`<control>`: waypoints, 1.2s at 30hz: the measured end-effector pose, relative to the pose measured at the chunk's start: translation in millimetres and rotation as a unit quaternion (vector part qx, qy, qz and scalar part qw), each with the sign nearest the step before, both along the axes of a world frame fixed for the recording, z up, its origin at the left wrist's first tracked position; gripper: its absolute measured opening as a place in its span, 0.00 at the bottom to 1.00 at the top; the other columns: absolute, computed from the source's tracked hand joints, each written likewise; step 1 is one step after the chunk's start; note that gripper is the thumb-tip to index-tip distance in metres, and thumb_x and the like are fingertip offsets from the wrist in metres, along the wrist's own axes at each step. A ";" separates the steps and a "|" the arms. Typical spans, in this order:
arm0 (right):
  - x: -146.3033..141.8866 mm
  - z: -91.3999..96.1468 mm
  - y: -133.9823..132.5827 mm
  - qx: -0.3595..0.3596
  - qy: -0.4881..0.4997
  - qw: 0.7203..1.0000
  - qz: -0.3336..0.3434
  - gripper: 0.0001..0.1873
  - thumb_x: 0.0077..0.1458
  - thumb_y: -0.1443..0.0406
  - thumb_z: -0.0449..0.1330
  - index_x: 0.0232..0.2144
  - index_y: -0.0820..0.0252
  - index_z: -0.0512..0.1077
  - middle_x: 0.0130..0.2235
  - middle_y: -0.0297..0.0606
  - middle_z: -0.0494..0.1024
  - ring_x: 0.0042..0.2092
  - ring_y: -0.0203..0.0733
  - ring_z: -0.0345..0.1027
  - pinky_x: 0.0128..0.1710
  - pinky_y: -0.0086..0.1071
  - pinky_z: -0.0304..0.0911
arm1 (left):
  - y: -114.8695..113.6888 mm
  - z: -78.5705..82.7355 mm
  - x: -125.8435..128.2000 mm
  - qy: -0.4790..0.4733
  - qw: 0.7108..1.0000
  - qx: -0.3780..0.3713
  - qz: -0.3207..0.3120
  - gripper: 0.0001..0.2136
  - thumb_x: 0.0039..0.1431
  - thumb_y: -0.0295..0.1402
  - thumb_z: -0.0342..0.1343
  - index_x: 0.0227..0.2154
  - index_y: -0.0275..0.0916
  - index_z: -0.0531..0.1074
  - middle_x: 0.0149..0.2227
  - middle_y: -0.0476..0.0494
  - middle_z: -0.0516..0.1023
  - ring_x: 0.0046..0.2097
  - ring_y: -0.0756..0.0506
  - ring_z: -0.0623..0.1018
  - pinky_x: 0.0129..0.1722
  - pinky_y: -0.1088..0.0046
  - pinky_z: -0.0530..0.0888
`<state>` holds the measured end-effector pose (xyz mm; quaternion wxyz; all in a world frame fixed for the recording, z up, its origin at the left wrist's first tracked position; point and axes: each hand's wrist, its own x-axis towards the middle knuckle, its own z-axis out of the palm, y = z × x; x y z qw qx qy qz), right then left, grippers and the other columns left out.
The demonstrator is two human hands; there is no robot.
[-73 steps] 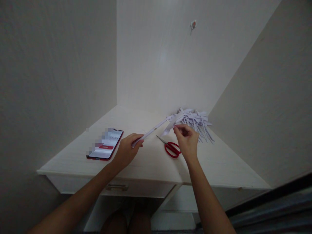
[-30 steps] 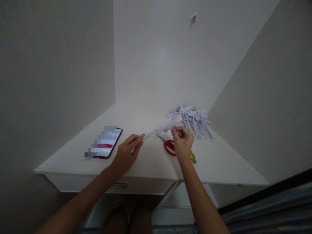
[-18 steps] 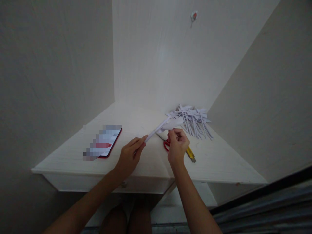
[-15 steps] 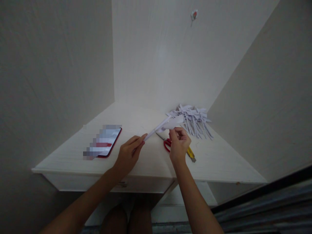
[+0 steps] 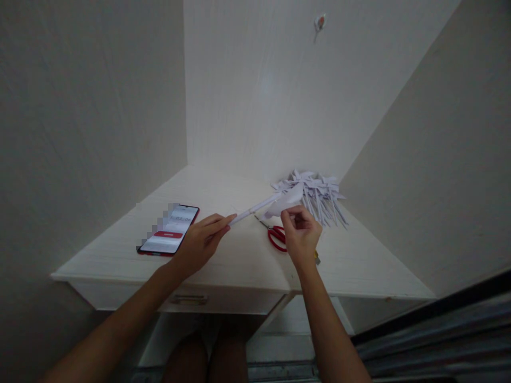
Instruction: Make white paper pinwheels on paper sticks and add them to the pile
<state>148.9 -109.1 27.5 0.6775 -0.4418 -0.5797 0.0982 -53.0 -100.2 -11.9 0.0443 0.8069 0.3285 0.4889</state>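
Observation:
My left hand (image 5: 198, 243) is closed around the near end of a thin rolled white paper stick (image 5: 257, 206), which slants up to the right. At its far end is a wide, curved white paper piece (image 5: 288, 199). My right hand (image 5: 302, 234) pinches at the lower right edge of this paper piece; its fingertips partly cover the contact. Red-handled scissors (image 5: 277, 238) lie on the table just left of my right hand, blades toward the stick. A yellow box cutter (image 5: 317, 258) is mostly hidden behind my right wrist.
A heap of white paper shapes on paper sticks (image 5: 319, 191) lies against the back wall. A phone with a red edge (image 5: 170, 234) rests at the left, beside my left hand. The white table (image 5: 235, 266) has a drawer (image 5: 189, 299) below its front edge; walls enclose three sides.
My left hand has moved a little left, drawing the stick lower. My right hand has shifted slightly right, now covering more of the box cutter and uncovering the scissors' handles.

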 end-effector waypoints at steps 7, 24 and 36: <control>-12.4 -8.9 4.8 -0.007 0.135 0.990 0.030 0.06 0.42 0.67 0.58 0.19 0.61 0.63 0.17 0.24 0.57 0.19 0.27 0.48 0.18 0.23 0.46 | -3.5 -4.9 3.2 0.008 0.999 -0.012 -0.032 0.15 0.60 0.26 0.47 0.49 0.39 0.67 0.32 0.47 0.72 0.32 0.53 0.70 0.31 0.81 0.65; -9.2 -1.8 12.1 -0.087 0.136 0.986 0.043 0.12 0.41 0.60 0.62 0.25 0.66 0.71 0.17 0.28 0.66 0.18 0.28 0.55 0.17 0.23 0.50 | -2.9 1.1 9.7 -0.040 0.982 -0.178 -0.059 0.12 0.58 0.33 0.47 0.39 0.36 0.73 0.26 0.49 0.69 0.26 0.53 0.67 0.25 0.80 0.63; -11.1 -7.5 -6.1 -0.181 0.040 0.982 0.033 0.16 0.46 0.57 0.58 0.24 0.67 0.71 0.15 0.31 0.66 0.15 0.29 0.56 0.15 0.24 0.50 | -5.2 -5.1 43.8 -0.341 0.805 -0.445 -0.192 0.12 0.52 0.39 0.54 0.25 0.33 0.72 0.20 0.50 0.68 0.21 0.55 0.64 0.21 0.78 0.58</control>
